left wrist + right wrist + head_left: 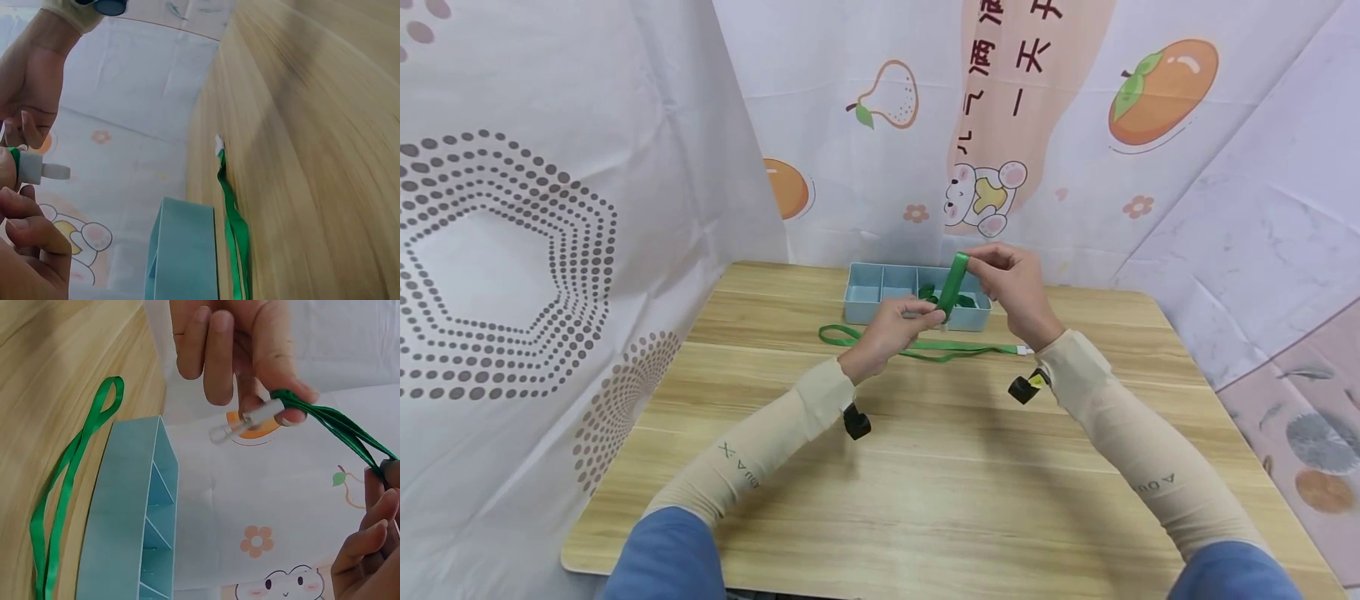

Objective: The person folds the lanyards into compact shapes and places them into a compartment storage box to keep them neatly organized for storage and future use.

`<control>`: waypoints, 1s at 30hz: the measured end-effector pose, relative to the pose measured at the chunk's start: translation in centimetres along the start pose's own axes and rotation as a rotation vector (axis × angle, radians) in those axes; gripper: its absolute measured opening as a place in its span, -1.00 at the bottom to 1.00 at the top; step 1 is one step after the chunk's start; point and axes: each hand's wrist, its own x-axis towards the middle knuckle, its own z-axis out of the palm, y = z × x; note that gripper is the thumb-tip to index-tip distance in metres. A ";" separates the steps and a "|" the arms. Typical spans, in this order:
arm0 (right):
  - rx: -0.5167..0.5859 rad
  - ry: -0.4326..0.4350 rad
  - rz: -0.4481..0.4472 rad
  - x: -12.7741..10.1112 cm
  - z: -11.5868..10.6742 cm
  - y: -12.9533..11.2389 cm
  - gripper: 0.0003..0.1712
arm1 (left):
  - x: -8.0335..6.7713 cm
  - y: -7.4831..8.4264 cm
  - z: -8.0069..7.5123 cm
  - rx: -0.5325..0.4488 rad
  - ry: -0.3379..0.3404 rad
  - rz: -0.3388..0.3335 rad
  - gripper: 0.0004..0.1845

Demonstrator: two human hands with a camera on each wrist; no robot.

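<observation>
A folded green lanyard [953, 283] is stretched aslant between the two hands above the table. My left hand [891, 333] pinches its lower end between thumb and fingers, beside a white plastic clip [265, 412] that sticks out past the fingertips. The upper fold is pinched by my right hand [1017, 287], higher and to the right. Behind and below them stands a light blue box [862, 312] with compartments; more green lanyard [927, 292] lies coiled in its right compartment. Another green lanyard [235, 226] with a white end lies lengthwise on the table before the box.
The wooden table [880, 500] reaches back to a patterned cloth [850, 225] hanging behind it. More cloth hangs along the left and right sides. A small black wrist camera [856, 422] hangs beneath the left wrist, another [1024, 390] beneath the right.
</observation>
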 end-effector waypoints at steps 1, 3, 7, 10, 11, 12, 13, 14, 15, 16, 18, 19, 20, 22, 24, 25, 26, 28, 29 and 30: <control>0.007 0.004 0.018 0.1 -0.1 0.0 -0.80 | -0.1 0.0 0.0 0.012 0.007 0.015 -0.65; 0.020 0.007 0.051 0.2 -0.2 0.1 -0.80 | -0.2 0.0 0.2 0.023 0.012 0.037 -0.66; 0.051 0.001 0.099 0.4 -0.3 0.4 -0.82 | -0.5 0.1 0.4 0.014 0.026 0.034 -0.72; 0.115 0.002 0.141 0.4 -0.4 0.6 -0.87 | -0.6 0.0 0.6 0.006 0.041 0.020 -0.72; 0.136 0.005 0.159 0.4 -0.4 0.6 -0.89 | -0.6 0.0 0.6 0.013 0.045 0.019 -0.72; 0.157 0.009 0.179 0.3 -0.4 0.7 -0.92 | -0.6 -0.1 0.6 0.020 0.049 0.018 -0.73; 0.174 0.012 0.197 0.3 -0.3 0.8 -0.93 | -0.6 -0.1 0.6 0.027 0.053 0.019 -0.73; 0.186 0.016 0.215 0.3 -0.3 0.8 -0.95 | -0.6 -0.1 0.6 0.033 0.054 0.022 -0.73; 0.196 0.016 0.233 0.3 -0.3 0.9 -0.95 | -0.5 -0.2 0.5 0.040 0.057 0.024 -0.73; 0.214 0.009 0.255 0.4 -0.3 1.0 -0.95 | -0.5 -0.2 0.5 0.048 0.058 0.029 -0.72; 0.245 -0.018 0.315 0.4 -0.2 1.2 -0.93 | -0.4 -0.1 0.5 0.055 0.065 0.023 -0.72; 0.266 -0.042 0.350 0.4 -0.2 1.3 -0.91 | -0.4 -0.1 0.4 0.059 0.069 0.017 -0.70; 0.287 -0.070 0.389 0.5 -0.2 1.5 -0.88 | -0.4 -0.1 0.4 0.063 0.073 0.014 -0.69; 0.326 -0.137 0.469 0.5 -0.2 1.8 -0.82 | -0.4 -0.1 0.2 0.078 0.086 0.007 -0.69; 0.343 -0.196 0.532 0.4 -0.1 2.1 -0.76 | -0.4 -0.1 0.1 0.093 0.097 0.003 -0.68; 0.352 -0.219 0.552 0.3 -0.1 2.4 -0.74 | -0.3 -0.1 0.0 0.096 0.099 0.005 -0.68; 0.352 -0.241 0.566 0.2 0.0 2.5 -0.72 | -0.3 -0.1 -0.1 0.099 0.101 0.009 -0.67; 0.343 -0.272 0.576 0.0 0.3 2.9 -0.71 | -0.3 -0.1 -0.1 0.104 0.103 0.014 -0.68; 0.328 -0.275 0.577 -0.1 0.4 3.0 -0.72 | -0.3 -0.1 -0.1 0.110 0.104 0.017 -0.69; 0.309 -0.271 0.573 -0.3 0.6 3.1 -0.74 | -0.2 -0.1 -0.1 0.113 0.104 0.020 -0.69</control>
